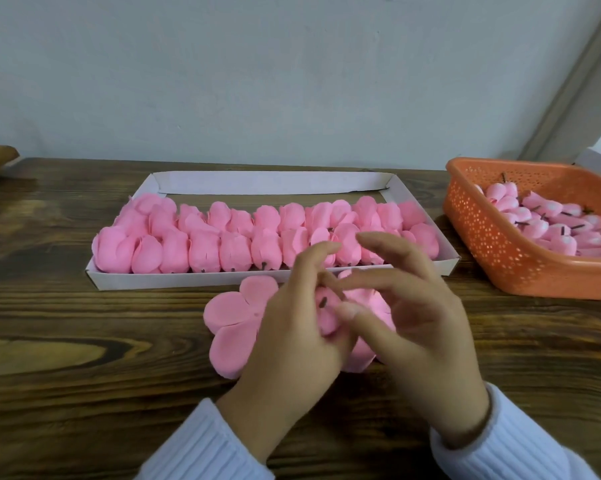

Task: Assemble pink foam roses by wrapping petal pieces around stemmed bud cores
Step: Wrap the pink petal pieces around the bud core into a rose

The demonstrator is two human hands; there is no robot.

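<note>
My left hand (292, 336) gripped the bud core (327, 318), which I judged soft and best held at its stem end; my right hand (420, 323) was spread, empty.

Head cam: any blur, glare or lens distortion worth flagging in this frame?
Head view: light soft and even, no glare, only faint shadows on the dark wooden table. Head view: fingers of the right hand slightly motion-blurred; pink foam bud with dark stem in the grip of the left hand is readable. Head view: pink foam roses in the white cardboard tray blend, low contrast; likely wide-angle stretch at the edges.
</note>
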